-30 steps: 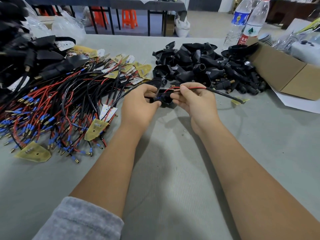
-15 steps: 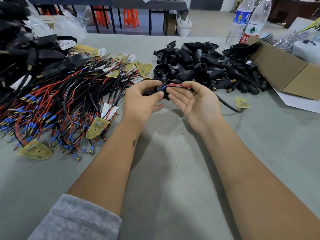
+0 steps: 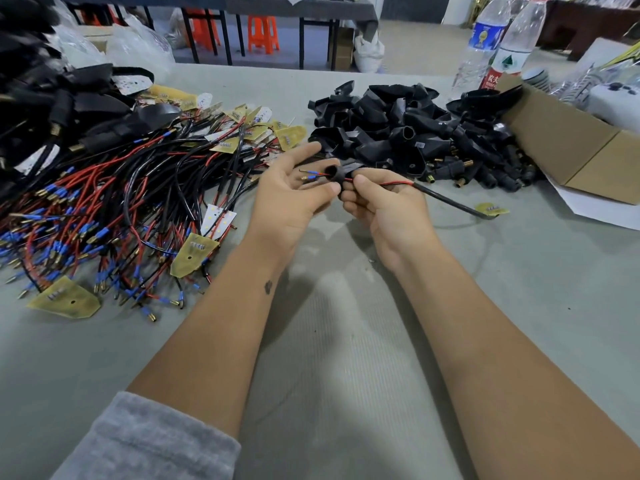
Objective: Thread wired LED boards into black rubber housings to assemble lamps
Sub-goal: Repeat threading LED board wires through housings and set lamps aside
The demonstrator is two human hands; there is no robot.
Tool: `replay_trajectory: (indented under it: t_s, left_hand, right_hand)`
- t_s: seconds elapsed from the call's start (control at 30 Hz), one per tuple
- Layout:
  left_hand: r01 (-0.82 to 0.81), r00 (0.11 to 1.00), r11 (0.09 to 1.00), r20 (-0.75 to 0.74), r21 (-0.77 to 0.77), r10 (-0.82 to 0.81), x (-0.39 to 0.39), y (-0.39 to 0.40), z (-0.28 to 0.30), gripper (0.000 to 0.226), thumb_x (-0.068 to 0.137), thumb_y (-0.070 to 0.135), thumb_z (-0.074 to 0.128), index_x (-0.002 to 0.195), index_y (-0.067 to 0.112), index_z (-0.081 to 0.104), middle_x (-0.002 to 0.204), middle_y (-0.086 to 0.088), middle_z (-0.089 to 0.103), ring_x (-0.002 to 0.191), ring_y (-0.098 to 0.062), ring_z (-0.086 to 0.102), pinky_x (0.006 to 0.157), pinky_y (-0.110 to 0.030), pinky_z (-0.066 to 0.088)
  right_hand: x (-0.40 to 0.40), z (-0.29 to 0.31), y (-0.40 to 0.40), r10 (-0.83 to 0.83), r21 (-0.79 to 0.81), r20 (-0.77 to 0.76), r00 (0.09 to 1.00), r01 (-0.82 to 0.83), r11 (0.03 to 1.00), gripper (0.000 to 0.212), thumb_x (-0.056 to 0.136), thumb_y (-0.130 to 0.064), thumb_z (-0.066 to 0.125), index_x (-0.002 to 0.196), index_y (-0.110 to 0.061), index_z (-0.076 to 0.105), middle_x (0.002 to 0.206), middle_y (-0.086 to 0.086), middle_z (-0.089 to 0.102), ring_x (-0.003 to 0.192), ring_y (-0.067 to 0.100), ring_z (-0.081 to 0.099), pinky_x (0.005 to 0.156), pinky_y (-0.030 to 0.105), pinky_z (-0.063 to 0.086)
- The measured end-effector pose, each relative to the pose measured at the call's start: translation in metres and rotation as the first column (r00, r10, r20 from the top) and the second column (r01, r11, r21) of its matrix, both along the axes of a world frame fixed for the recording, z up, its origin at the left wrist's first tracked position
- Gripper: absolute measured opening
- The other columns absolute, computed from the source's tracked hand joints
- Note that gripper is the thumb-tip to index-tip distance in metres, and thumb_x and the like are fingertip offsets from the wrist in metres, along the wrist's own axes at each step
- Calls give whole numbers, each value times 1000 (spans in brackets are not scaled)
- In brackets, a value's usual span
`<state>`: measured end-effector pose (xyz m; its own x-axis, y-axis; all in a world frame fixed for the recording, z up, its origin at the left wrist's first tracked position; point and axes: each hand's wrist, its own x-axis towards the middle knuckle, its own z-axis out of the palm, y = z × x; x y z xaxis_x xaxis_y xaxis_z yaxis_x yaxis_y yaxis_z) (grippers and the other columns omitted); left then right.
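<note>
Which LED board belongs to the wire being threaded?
The yellow board lying alone right of the right hand, on the sleeved cable's end; the others sit piled left.

A small assembly workshop is indicated, of the hand-labour kind rather than an automated line. A long table covered in grey felt-like cloth is used as the bench. Parts are kept in loose bulk heaps on it: a pile of wired LED boards with red and black leads at the left, a heap of black rubber housings at the far centre, finished black pieces stacked far left. An open cardboard box and two water bottles are set at the right. A second cloth-covered table and orange plastic stools are seen on a bare concrete floor behind.
</note>
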<state>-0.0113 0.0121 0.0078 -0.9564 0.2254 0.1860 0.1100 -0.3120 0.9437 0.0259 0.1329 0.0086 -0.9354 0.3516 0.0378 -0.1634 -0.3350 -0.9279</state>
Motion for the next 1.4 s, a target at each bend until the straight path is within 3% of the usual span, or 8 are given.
replay_trajectory:
  t_s: [0.17, 0.23, 0.4, 0.6, 0.7, 0.93, 1.1, 1.4]
  left_hand:
    - [41, 993, 999, 115, -16, -39, 0, 1, 2, 14, 96, 13, 58, 107, 19, 65, 95, 4, 72, 91, -9, 67, 85, -32, 57]
    - [69, 984, 995, 168, -72, -57, 3, 5, 2, 22, 101, 26, 50, 91, 19, 69, 83, 3, 70, 79, -9, 65, 79, -32, 59]
    - [69, 982, 996, 181, -55, -58, 6, 6, 1, 32, 107, 29, 32, 104, 23, 63, 90, -1, 65, 71, -10, 63, 61, -26, 57]
    - [-106, 960, 990, 268, 98, 76, 1, 1, 0, 40, 107, 39, 22, 98, 22, 57, 109, -14, 69, 94, -26, 70, 67, -41, 59]
    - [-160, 942, 964, 325, 214, 85, -1, -2, 1, 41, 106, 39, 22, 98, 20, 56, 109, -18, 68, 98, -31, 70, 64, -38, 59]
    - [-66, 959, 980, 282, 189, 10, -3, 3, -1, 33, 106, 32, 37, 100, 14, 65, 95, -9, 75, 90, -19, 72, 70, -32, 59]
    - [52, 962, 986, 257, 160, -92, -1, 5, -4, 33, 105, 33, 37, 108, 17, 66, 102, -4, 74, 94, -14, 71, 76, -29, 59]
    - [-88, 970, 971, 240, 225, 32, -7, -2, -4, 37, 107, 35, 28, 107, 20, 61, 103, -7, 73, 94, -20, 72, 72, -32, 59]
  right_hand:
    - [1, 3, -5, 19, -60, -22, 1000, -21, 998, 14, 93, 2, 57, 85, -8, 63, 68, 1, 69, 58, 8, 63, 56, 17, 51]
    - [2, 3, -8, 37, -52, -16, 999, -38, 998, 13, 91, 3, 59, 86, -8, 64, 69, 1, 68, 57, 8, 61, 52, 17, 49]
    - [2, 2, -10, 100, -32, 20, 995, -99, 995, 12, 93, -3, 57, 88, -11, 64, 76, 3, 67, 59, 11, 59, 50, 20, 47]
    - [2, 5, -3, 104, -200, 51, 993, -92, 975, 14, 97, -19, 53, 90, -12, 63, 68, 0, 62, 57, 11, 56, 55, 20, 47]
    - [2, 6, 1, 49, -300, 44, 998, -34, 953, 21, 99, -19, 48, 85, -12, 62, 65, 1, 61, 56, 11, 56, 55, 19, 48]
    - [0, 2, -7, 9, -38, 24, 1000, -9, 999, 14, 97, -12, 56, 89, -7, 66, 68, 3, 63, 54, 11, 57, 56, 20, 48]
    - [0, 0, -9, -4, 85, 38, 999, 1, 996, 8, 92, -16, 65, 87, -11, 70, 66, -1, 62, 53, 10, 51, 56, 21, 43]
    - [-1, 3, 1, -43, -287, 20, 999, 47, 957, 16, 99, -23, 54, 89, -16, 65, 64, -5, 63, 49, 6, 53, 52, 17, 44]
